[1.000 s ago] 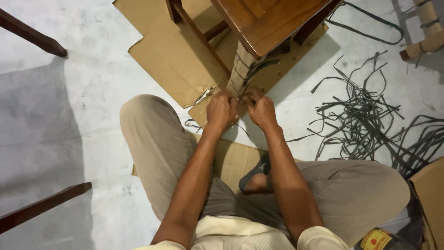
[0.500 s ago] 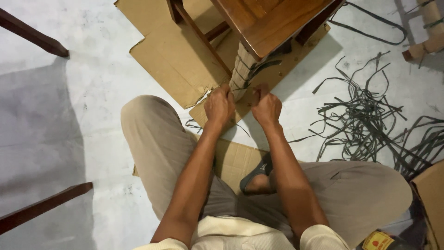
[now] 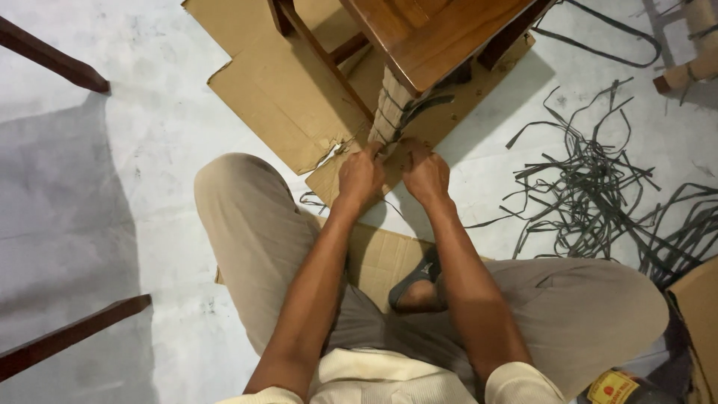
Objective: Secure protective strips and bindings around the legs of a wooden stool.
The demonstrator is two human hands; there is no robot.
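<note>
I sit cross-legged on the floor in front of a dark wooden table [image 3: 441, 37]. Its near leg is wrapped in cardboard [image 3: 390, 112] with dark straps [image 3: 419, 108] around it. My left hand [image 3: 360, 176] and my right hand [image 3: 425, 173] are both at the foot of that wrapped leg, fingers curled against the cardboard and the strap ends. What exactly each hand pinches is hidden by the fingers.
Flattened cardboard sheets [image 3: 292, 97] lie under the table and under my legs. A tangle of dark strap offcuts [image 3: 598, 194] covers the floor to the right. Dark wooden legs [image 3: 52, 63] stand at the left; a cardboard box corner [image 3: 699, 314] and a red-and-yellow labelled container [image 3: 613, 387] sit lower right.
Both hands shifted slightly at the foot of the wrapped leg, the right hand moving a little apart from the left. The rest is unchanged.
</note>
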